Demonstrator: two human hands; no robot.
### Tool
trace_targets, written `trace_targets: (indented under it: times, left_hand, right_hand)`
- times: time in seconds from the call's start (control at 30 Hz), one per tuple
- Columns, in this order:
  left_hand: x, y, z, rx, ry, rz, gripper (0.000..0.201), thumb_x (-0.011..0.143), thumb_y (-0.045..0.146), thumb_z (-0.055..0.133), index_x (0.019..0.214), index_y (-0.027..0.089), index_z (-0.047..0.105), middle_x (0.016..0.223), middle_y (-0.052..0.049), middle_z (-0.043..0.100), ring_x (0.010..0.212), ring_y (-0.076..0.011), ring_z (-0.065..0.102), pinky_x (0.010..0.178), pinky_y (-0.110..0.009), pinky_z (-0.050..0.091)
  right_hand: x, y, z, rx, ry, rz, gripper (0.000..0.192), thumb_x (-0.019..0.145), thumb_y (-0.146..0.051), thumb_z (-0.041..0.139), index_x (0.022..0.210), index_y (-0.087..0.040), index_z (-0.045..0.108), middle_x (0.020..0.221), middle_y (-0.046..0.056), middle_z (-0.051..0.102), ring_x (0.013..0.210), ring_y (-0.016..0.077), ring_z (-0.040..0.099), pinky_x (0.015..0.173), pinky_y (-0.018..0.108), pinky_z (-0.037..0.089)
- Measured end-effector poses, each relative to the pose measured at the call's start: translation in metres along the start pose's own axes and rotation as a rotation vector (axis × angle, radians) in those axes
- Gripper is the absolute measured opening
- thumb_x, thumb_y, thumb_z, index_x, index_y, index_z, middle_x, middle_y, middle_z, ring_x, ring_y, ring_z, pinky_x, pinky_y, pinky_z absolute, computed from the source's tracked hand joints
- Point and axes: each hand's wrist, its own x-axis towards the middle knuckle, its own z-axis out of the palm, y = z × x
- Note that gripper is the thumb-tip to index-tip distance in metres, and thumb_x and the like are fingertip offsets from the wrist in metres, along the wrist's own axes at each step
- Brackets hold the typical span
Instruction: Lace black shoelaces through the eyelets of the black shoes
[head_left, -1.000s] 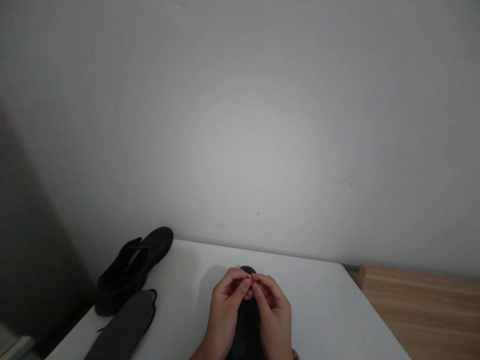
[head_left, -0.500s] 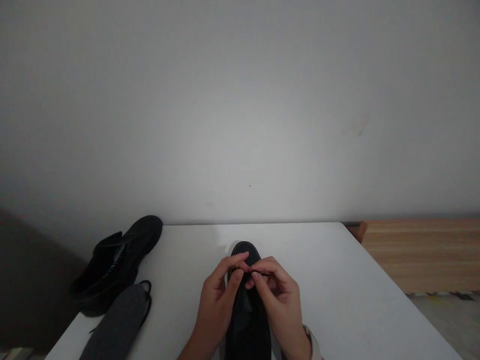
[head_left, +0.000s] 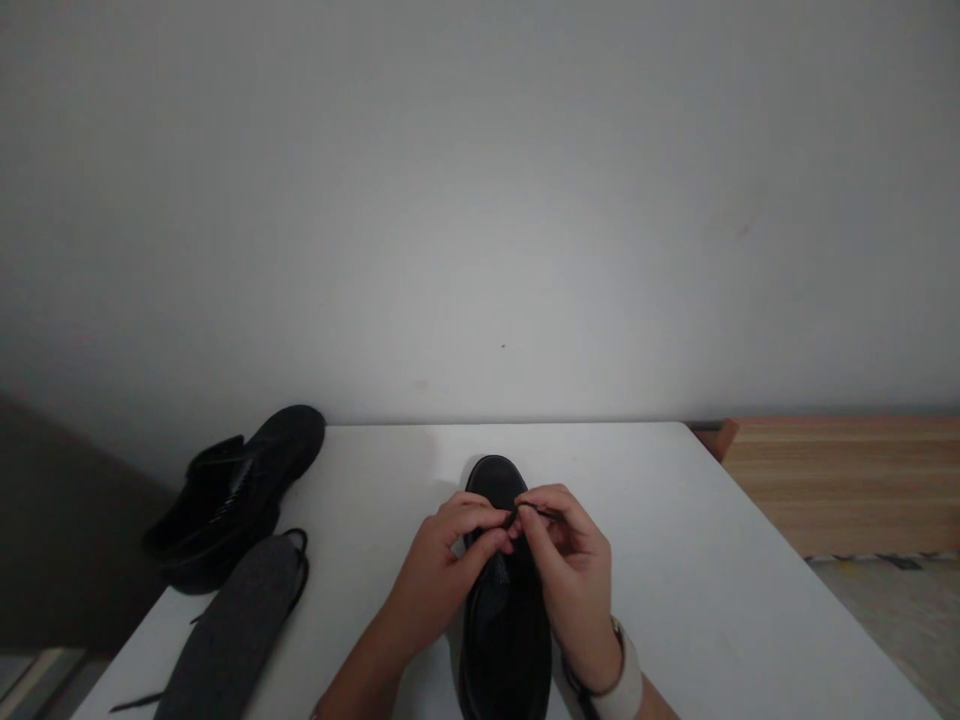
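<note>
Head view: my left hand [head_left: 450, 570] and right hand [head_left: 574, 575] have slid toeward along the shoe [head_left: 506, 640], fingers now pinching its lace [head_left: 536, 510].

i see a white bench [head_left: 675, 560] set against a pale wall, bearing a black shoe [head_left: 504, 610] near its front middle, toe toward the wall, a second black shoe [head_left: 236, 495] at its far left corner, and a grey insole [head_left: 229, 635] just in front of that one.
</note>
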Motion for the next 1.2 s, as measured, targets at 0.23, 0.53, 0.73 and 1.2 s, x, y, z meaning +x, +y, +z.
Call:
trace_targets:
  times: [0.23, 0.53, 0.73, 1.2]
  left_hand:
    - [0.0, -0.003, 0.012, -0.192, 0.144, -0.168, 0.018, 0.083, 0.028, 0.067, 0.098, 0.018, 0.065, 0.067, 0.001, 0.072, 0.076, -0.0198, 0.068, 0.083, -0.032, 0.048]
    - [-0.006, 0.003, 0.011, -0.002, 0.057, 0.015, 0.011, 0.085, 0.02, 0.061, 0.079, 0.019, 0.07, 0.085, -0.005, 0.067, 0.088, -0.0213, 0.064, 0.087, -0.034, 0.048]
    - [-0.009, -0.002, 0.009, 0.059, -0.022, 0.043, 0.012, 0.081, 0.014, 0.066, 0.088, 0.02, 0.073, 0.1, -0.008, 0.063, 0.102, -0.025, 0.059, 0.096, -0.04, 0.045]
    - [-0.007, 0.009, 0.0, 0.129, -0.08, 0.082, 0.018, 0.078, 0.006, 0.07, 0.08, 0.023, 0.076, 0.091, -0.005, 0.067, 0.099, -0.0243, 0.06, 0.093, -0.039, 0.045]
  right_hand:
    - [-0.007, -0.011, 0.0, -0.061, 0.047, -0.155, 0.015, 0.096, -0.015, 0.059, 0.103, -0.025, 0.068, 0.096, 0.003, 0.067, 0.079, 0.0119, 0.068, 0.071, 0.023, 0.058]
    - [-0.018, -0.008, -0.006, -0.213, -0.128, -0.319, 0.031, 0.095, -0.006, 0.053, 0.108, -0.029, 0.068, 0.104, 0.007, 0.072, 0.098, 0.0219, 0.067, 0.079, 0.037, 0.056]
    - [-0.016, -0.011, -0.006, -0.222, -0.224, -0.327, 0.033, 0.094, -0.004, 0.052, 0.107, -0.03, 0.068, 0.104, 0.007, 0.072, 0.095, 0.0221, 0.067, 0.08, 0.039, 0.055]
    - [0.007, -0.01, -0.024, -0.353, -0.227, -0.198, 0.024, 0.103, -0.025, 0.046, 0.113, -0.024, 0.067, 0.095, 0.007, 0.071, 0.091, 0.0204, 0.068, 0.08, 0.034, 0.053]
